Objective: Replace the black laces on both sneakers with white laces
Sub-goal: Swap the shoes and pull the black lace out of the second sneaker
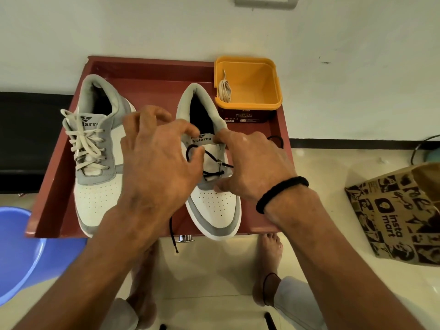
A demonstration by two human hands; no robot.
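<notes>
**Halfway: one sneaker relaced, the other part-stripped**

Left sneaker, toward the table's left edge: already threaded with a white lace through all its eyelets, ends loose near the collar, not tied. Right sneaker, at the middle of the table with its toe over the near edge: black lace out of the upper eyelets, crossing only low down, one free end hanging past the near edge, a loop lying on the table at the right edge. Left hand over the tongue, fingers curled, thumb and forefinger apparently pinching a loop of black lace. Right hand holding the shoe's side, forefinger near the tongue label, thumb pressed by the toe box. Second white lace coiled in the yellow tub at the far right corner. Left, by judgement: finish pulling out the black lace, thread the white one.

Both sneakers: white perforated toes, grey trim, grey padded collars.
</notes>
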